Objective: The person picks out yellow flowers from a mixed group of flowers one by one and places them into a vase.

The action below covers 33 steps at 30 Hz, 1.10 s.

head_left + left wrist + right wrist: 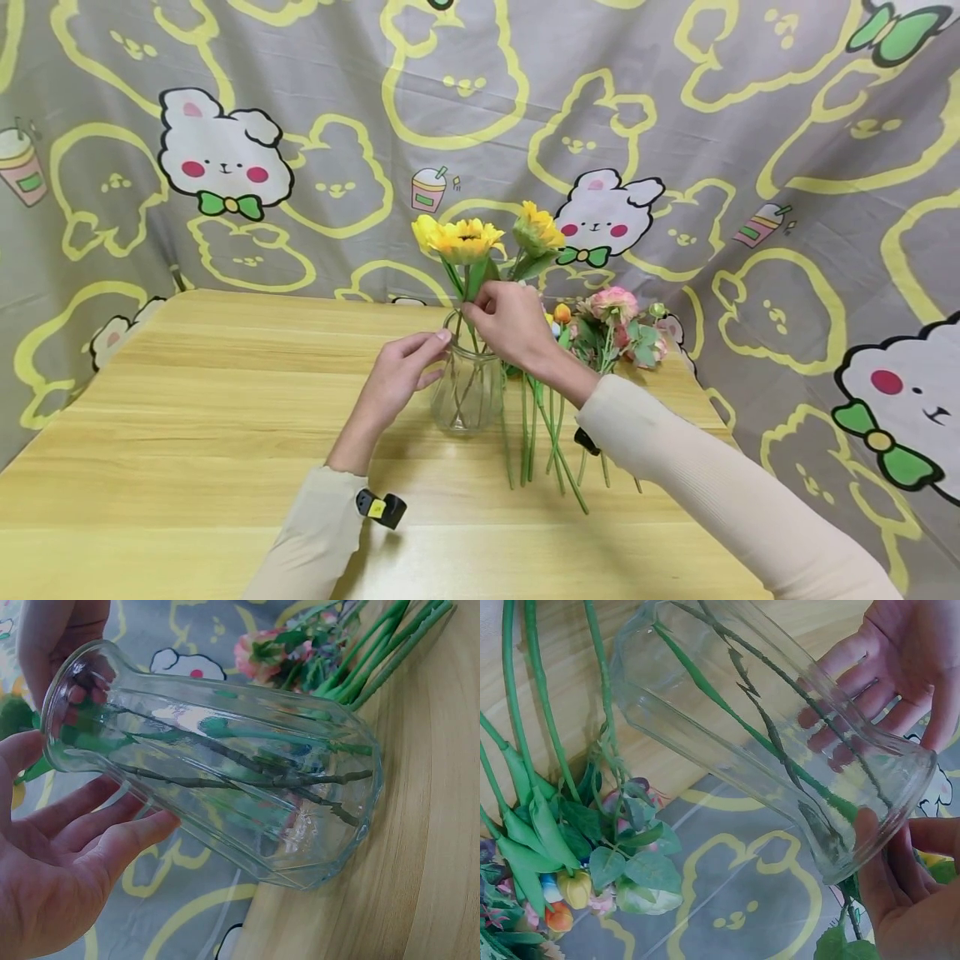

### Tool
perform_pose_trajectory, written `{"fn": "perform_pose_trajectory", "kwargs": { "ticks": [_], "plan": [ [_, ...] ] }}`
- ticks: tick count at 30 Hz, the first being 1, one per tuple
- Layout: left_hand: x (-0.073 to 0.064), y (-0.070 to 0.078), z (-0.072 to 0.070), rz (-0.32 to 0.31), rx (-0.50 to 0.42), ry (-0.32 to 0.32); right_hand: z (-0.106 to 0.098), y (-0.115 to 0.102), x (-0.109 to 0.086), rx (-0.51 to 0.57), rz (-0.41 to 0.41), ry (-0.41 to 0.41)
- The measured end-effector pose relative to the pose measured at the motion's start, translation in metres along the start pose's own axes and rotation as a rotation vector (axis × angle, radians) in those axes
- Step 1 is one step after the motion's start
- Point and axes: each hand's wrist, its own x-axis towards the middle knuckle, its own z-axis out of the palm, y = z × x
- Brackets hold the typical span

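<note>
A clear glass vase (456, 404) stands upright on the wooden table, with several stems inside reaching toward its bottom. Above its mouth rise a yellow sunflower (468, 243), a second sunflower (537, 232) and a yellow tulip (425, 233). My left hand (67, 874) rests against the vase's neck from the left, its fingers fairly straight and spread. At the mouth my right hand (513, 323) pinches a flower stem between thumb and fingers. Part of the right hand (919, 892) shows beside the rim in the right wrist view; its grip there is partly hidden.
Right of the vase lie several loose flowers: pink blooms (613, 306), an orange tulip (562, 313), and long green stems (528, 442) pointing toward the near edge. A patterned grey curtain (337, 100) hangs behind the table (225, 400).
</note>
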Motion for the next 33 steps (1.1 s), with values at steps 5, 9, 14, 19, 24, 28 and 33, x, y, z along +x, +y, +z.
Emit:
{"fn": "perform_pose_trajectory", "kwargs": {
  "ticks": [5, 9, 14, 19, 24, 28, 33],
  "plan": [
    [0.0, 0.0, 0.0, -0.004, 0.007, 0.002, -0.004, 0.002, -0.001, 0.035, -0.002, 0.016],
    [-0.001, -0.001, -0.001, 0.001, 0.01, 0.002, -0.015, 0.002, 0.0, 0.078, -0.012, 0.07],
    [-0.001, 0.0, 0.0, 0.006, 0.007, 0.003, -0.033, 0.007, 0.0, 0.113, 0.015, 0.153],
    [-0.001, 0.0, 0.0, 0.002, 0.008, 0.001, -0.047, 0.018, -0.003, 0.14, 0.044, 0.267],
    [-0.001, 0.001, -0.001, 0.003, 0.014, 0.005, -0.05, 0.036, -0.009, 0.136, 0.087, 0.362],
    [-0.001, 0.001, 0.0, 0.006, 0.014, 0.007, -0.045, 0.057, -0.016, 0.102, 0.162, 0.355],
    [-0.001, 0.001, 0.001, 0.008, 0.011, 0.005, -0.029, 0.086, -0.027, 0.06, 0.246, 0.233]
  ]
}}
